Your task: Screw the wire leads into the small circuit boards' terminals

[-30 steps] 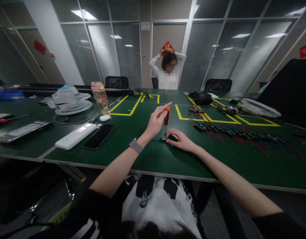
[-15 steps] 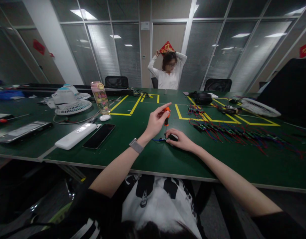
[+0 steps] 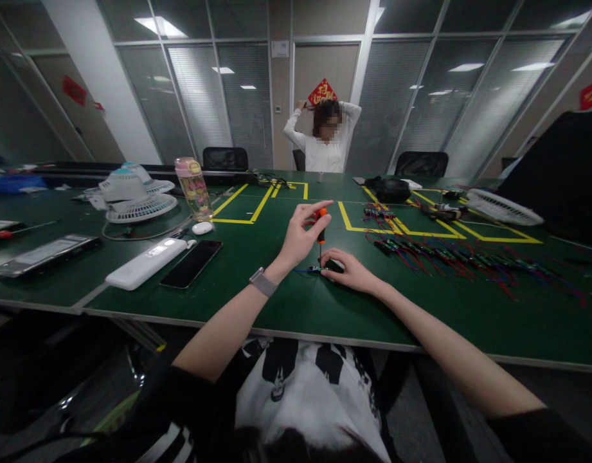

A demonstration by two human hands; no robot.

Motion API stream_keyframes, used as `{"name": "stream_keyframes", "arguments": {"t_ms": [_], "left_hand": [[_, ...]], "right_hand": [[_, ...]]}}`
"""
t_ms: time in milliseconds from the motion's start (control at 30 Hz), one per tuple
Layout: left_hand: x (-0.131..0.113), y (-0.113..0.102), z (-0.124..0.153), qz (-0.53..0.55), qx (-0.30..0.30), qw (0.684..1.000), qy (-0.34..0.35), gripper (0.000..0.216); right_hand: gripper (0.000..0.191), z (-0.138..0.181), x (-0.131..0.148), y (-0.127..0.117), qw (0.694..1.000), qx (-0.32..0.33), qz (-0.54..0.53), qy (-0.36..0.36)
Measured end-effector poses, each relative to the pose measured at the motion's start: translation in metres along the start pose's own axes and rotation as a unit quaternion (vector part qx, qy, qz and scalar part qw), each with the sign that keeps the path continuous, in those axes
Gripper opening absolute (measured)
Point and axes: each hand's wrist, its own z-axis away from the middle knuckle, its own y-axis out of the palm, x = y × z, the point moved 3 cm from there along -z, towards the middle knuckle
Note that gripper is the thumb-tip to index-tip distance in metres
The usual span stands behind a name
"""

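Note:
My left hand (image 3: 299, 239) pinches the orange and black handle of a small screwdriver (image 3: 321, 226), held upright over the green table (image 3: 286, 302). Its tip points down at a small black part (image 3: 332, 265) with a blue wire. My right hand (image 3: 352, 272) presses that part flat against the table, fingers closed over it. A grey watch sits on my left wrist.
A white power bank (image 3: 139, 263) and a black phone (image 3: 191, 263) lie to the left, with a pink bottle (image 3: 194, 189) and a white fan (image 3: 134, 196) behind. Red and blue wired parts (image 3: 450, 257) spread to the right. A person in white (image 3: 323, 141) sits across the table.
My left fingers have shifted around the screwdriver handle, index finger curling down over its top. My right hand stays on the part. The person across has moved their arms a little.

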Motion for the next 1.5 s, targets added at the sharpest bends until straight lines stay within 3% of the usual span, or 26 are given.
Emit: {"name": "stream_keyframes", "arguments": {"t_ms": [167,333,567,767,1000,1200,1400,1500], "left_hand": [[0.0014,0.0031,-0.0006,0.069,0.048,0.996,-0.032,0.038],[0.0,-0.0007,0.0005,0.01,0.001,1.0,-0.015,0.031],[0.0026,0.0022,-0.0003,0.07,0.037,0.997,-0.022,0.036],[0.0003,-0.0028,0.0009,-0.021,-0.03,0.999,-0.001,0.028],[0.003,0.0017,-0.0008,0.041,0.015,0.999,-0.018,0.034],[0.0008,-0.0023,0.001,-0.041,-0.036,0.998,0.005,0.028],[0.0045,0.0022,-0.0006,0.048,0.032,0.998,-0.03,0.037],[0.0044,0.0015,0.0006,0.041,0.016,0.999,-0.025,0.035]], "right_hand": [[0.005,0.0004,-0.0013,0.0004,1.0,0.003,0.0,0.001],[0.006,0.0002,-0.0013,0.0003,1.0,0.004,0.003,0.006],[0.005,-0.0001,-0.0006,0.0002,1.0,0.0,0.002,0.005],[0.006,0.0005,-0.0011,0.0003,1.0,-0.001,0.004,0.004],[0.009,0.0007,-0.0037,0.0004,1.0,-0.006,0.002,0.002],[0.009,0.0003,-0.0019,0.0005,1.0,-0.008,0.0,0.007],[0.009,0.0005,-0.0023,0.0007,1.0,-0.006,-0.004,0.013],[0.007,0.0004,-0.0021,0.0005,1.0,-0.008,-0.003,0.015]]}}
